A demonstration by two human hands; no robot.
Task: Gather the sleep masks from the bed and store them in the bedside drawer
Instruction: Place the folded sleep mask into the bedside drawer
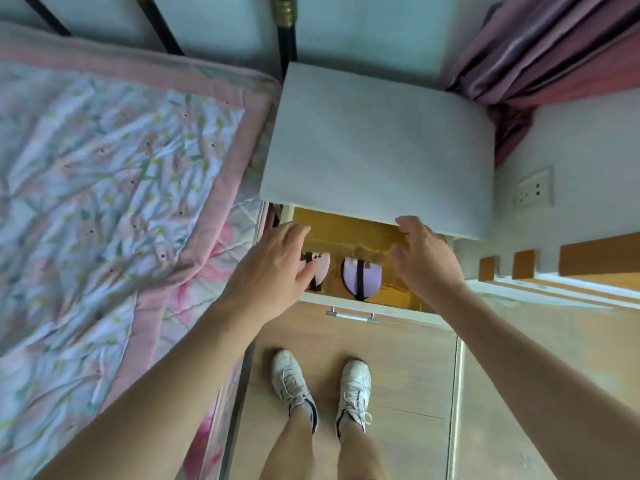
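Pink-edged floral quilt (114,188) fills the bed left of the bedside cabinet (377,150), and no mask shows on the part of it in view. Moving right, the drawer (349,233) is pulled out under the cabinet's pale grey top, its yellow-brown floor showing. Left hand (273,268) reaches over the drawer's left end, fingers curled down onto the pink sleep mask (321,270), which lies inside at that end; fingertips touch it, though whether they pinch it or merely rest on it, I cannot tell. Just right of that, near the drawer's middle, the lilac sleep mask (362,278) lies flat with its black strap across it, touched by neither hand. Right hand (424,261) hovers over the drawer's right end, fingers spread and loose, gripping nothing. Below the drawer front, the metal handle (351,315), then two white trainers (323,389) on the wooden floor.
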